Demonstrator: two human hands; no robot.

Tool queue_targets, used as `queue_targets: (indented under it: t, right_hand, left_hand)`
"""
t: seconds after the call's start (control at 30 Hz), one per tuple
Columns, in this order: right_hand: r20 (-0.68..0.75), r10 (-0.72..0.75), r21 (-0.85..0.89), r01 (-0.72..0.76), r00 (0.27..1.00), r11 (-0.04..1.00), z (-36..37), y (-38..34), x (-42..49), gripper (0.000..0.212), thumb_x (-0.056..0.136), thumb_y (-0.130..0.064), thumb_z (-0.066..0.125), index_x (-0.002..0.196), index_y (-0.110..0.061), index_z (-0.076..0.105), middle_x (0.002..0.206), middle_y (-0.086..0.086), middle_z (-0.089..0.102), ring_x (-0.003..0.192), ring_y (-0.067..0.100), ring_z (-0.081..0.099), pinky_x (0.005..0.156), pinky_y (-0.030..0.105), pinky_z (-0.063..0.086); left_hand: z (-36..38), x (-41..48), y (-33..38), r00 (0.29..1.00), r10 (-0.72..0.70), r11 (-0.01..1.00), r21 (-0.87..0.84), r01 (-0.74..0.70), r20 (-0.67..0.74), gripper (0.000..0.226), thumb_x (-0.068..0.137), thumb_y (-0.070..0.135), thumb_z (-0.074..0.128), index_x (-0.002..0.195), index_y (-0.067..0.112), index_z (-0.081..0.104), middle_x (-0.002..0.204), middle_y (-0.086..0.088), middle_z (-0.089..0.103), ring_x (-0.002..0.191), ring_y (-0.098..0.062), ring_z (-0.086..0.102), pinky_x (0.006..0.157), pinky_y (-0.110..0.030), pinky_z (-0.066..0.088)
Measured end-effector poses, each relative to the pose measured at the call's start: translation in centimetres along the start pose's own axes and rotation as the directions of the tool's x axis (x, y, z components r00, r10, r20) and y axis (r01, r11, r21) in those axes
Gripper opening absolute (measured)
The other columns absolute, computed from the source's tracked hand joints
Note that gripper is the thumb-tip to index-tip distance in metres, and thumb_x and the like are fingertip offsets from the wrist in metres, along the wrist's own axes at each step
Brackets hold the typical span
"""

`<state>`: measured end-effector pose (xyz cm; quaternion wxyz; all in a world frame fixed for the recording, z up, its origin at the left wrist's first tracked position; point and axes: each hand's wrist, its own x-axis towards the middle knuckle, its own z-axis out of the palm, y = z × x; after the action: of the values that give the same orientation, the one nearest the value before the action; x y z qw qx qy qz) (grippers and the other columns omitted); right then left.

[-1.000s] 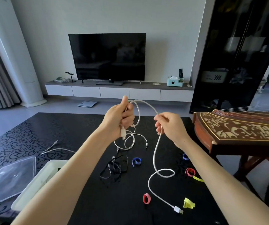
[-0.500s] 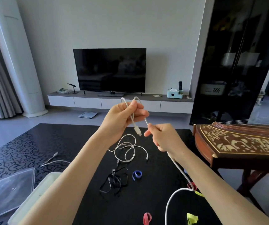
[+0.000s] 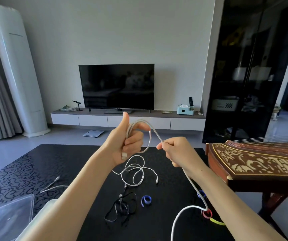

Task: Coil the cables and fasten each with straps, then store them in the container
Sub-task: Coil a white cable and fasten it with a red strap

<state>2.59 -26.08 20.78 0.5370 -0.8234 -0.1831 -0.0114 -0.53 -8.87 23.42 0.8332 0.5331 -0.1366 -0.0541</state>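
Left of the grip, low at the frame's edge, sit the clear lid [image 3: 9,217] and the white container [image 3: 40,216], with a loose thin cable [image 3: 52,186] lying just beyond them on the black table [image 3: 18,169]. At the grip itself, the left hand [image 3: 125,145] is raised above the table, thumb up, its fingers [image 3: 133,142] curled shut around one loop of the white cable [image 3: 149,136]; the plug [image 3: 124,155] pokes out under the palm. Below that hand a second white cable [image 3: 134,173] lies in loose turns, then a black cable [image 3: 122,208] and a blue strap [image 3: 146,200] nearer the person. Just right of the loop, the right hand [image 3: 176,151] pinches the running cable between thumb and fingertips, and the slack drops from it down past the forearm to the red strap [image 3: 207,213] and yellow strap [image 3: 217,221], then out of frame. Coiling looks barely begun. To do it well, I would let the cable slide through the right pinch, lay each new turn the same size as the first beside it in the left palm, and roll the cable slightly so it does not kink. The trailing slack may snag the red strap, so lifting it clear first seems wise.
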Motion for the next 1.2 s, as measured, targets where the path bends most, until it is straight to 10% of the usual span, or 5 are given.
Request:
queue_targets:
  t: [0.23,0.43,0.7,0.97,1.2]
  right_hand:
    - [-0.092,0.000,0.022,0.002,0.996,1.000,-0.7,-1.1,-0.1,0.033,0.094,-0.008,0.042,0.071,-0.010,0.065,0.032,-0.010,0.039,0.028,0.003,0.030,0.036,0.018,0.025]
    - [0.020,0.033,0.077,-0.035,0.999,0.996,0.1,-1.5,-0.7,0.035,0.097,-0.021,0.046,0.077,-0.001,0.066,0.041,0.000,0.043,0.033,0.009,0.031,0.037,0.020,0.030]
    - [0.132,-0.007,0.307,-0.034,0.991,0.951,-0.2,0.7,-2.7,0.007,0.093,-0.016,0.059,0.097,-0.011,0.062,0.054,0.001,0.052,0.041,0.008,0.039,0.041,0.020,0.035]
    - [0.039,-0.412,-0.322,0.402,0.910,0.857,0.0,0.7,-3.7,0.016,0.094,-0.022,0.057,0.091,-0.016,0.072,0.077,-0.007,0.069,0.077,0.005,0.059,0.069,0.014,0.045]
    - [0.046,-0.654,-0.483,0.590,0.755,0.648,-2.1,-1.8,-4.1,0.014,0.088,-0.030,0.061,0.089,-0.023,0.073,0.068,-0.021,0.055,0.068,0.003,0.054,0.061,0.015,0.039]
  left_hand:
    - [-0.7,-0.9,0.7,0.866,0.080,0.954,-0.289,0.076,0.493,0.052,0.101,0.039,0.033,0.119,-0.006,0.053,0.058,-0.003,0.034,0.043,-0.009,0.034,0.039,-0.019,0.030]
    - [0.8,-1.2,0.8,0.974,0.161,0.979,-0.152,-0.136,0.161,0.039,0.093,0.022,0.038,0.122,0.000,0.053,0.053,0.004,0.042,0.033,0.000,0.036,0.031,-0.011,0.029]
    - [1.5,-1.3,3.3,0.938,0.324,0.935,-0.106,-0.337,-0.124,0.036,0.101,0.016,0.028,0.129,0.003,0.047,0.054,0.005,0.045,0.032,-0.003,0.034,0.029,-0.010,0.021]
    - [3.5,-0.8,2.6,0.924,0.358,0.930,0.135,-0.341,-0.132,0.043,0.104,0.028,0.026,0.144,0.015,0.027,0.109,-0.014,0.070,0.095,-0.032,0.069,0.063,-0.041,0.059]
    - [3.8,-1.2,1.1,0.971,0.239,0.783,0.597,-0.174,-0.030,0.053,0.101,0.036,0.023,0.150,0.031,0.004,0.117,-0.003,0.064,0.098,-0.020,0.069,0.061,-0.038,0.059]
